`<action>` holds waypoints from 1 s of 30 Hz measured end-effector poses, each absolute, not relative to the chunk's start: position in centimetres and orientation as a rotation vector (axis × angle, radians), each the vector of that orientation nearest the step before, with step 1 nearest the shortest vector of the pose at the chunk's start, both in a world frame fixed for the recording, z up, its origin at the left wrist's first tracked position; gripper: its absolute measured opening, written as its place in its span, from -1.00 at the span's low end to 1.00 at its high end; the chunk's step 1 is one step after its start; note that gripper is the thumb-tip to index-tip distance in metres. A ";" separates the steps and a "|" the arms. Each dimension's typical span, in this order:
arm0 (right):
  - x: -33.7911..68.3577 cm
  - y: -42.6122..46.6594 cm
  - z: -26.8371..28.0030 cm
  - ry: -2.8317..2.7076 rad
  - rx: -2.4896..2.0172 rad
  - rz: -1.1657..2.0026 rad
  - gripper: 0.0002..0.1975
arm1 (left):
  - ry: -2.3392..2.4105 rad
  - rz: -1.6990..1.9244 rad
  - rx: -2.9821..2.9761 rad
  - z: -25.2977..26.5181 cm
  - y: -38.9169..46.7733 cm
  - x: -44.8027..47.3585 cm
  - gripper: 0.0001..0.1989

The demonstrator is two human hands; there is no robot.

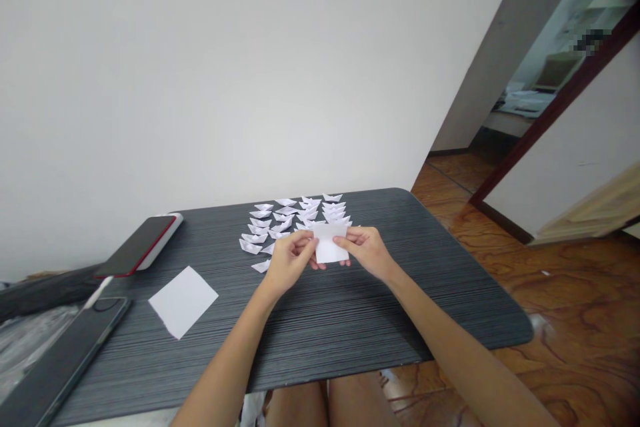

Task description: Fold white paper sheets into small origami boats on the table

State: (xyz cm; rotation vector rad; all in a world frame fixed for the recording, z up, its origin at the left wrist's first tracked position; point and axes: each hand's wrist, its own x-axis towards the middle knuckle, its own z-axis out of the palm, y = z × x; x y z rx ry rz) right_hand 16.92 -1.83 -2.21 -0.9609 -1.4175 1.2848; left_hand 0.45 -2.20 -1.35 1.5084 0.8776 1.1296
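Between my two hands, above the middle of the table, is a small white sheet of paper point(330, 250). My left hand point(293, 255) pinches its left edge, thumb in front and fingers behind. On the other side my right hand point(367, 250) grips the right edge, its thumb lying on the paper's face. Just beyond the hands, several folded white paper boats point(257, 229) stand in rows, some partly hidden by the hands and sheet. A flat square of white paper point(183, 301) lies on the table to the left.
A dark wood-grain table point(400, 307) with rounded corners stands against a white wall point(250, 80). At its left lie a black phone point(65, 360) and a red-edged dark device point(140, 245), with a white cable point(99, 292). A doorway opens at the right.
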 end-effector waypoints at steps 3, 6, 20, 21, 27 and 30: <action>17.1 -1.9 -2.3 -1.374 -0.843 1.392 -0.73 | 0.781 1.151 1.461 -0.9 -2.3 0.2 -0.82; 17.2 -2.1 -2.4 -1.349 -0.700 1.487 -0.78 | 0.711 1.129 1.417 -0.7 -2.2 -0.1 -0.86; 18.1 -1.8 -2.0 -1.694 -0.760 1.089 -0.72 | 0.926 1.083 1.928 -1.4 -1.8 -0.1 -0.62; 17.9 -1.8 -2.1 -1.694 -0.791 1.056 -0.69 | 0.945 1.084 2.053 -1.5 -1.8 -0.2 -0.62; 17.0 -1.4 -3.1 -1.617 -0.933 1.026 -0.63 | 0.964 1.135 2.327 -1.9 -1.8 -0.2 -0.61; 16.7 -1.1 -3.5 -1.434 -0.946 1.091 -0.72 | 0.962 1.221 2.278 -2.1 -1.9 0.1 -0.61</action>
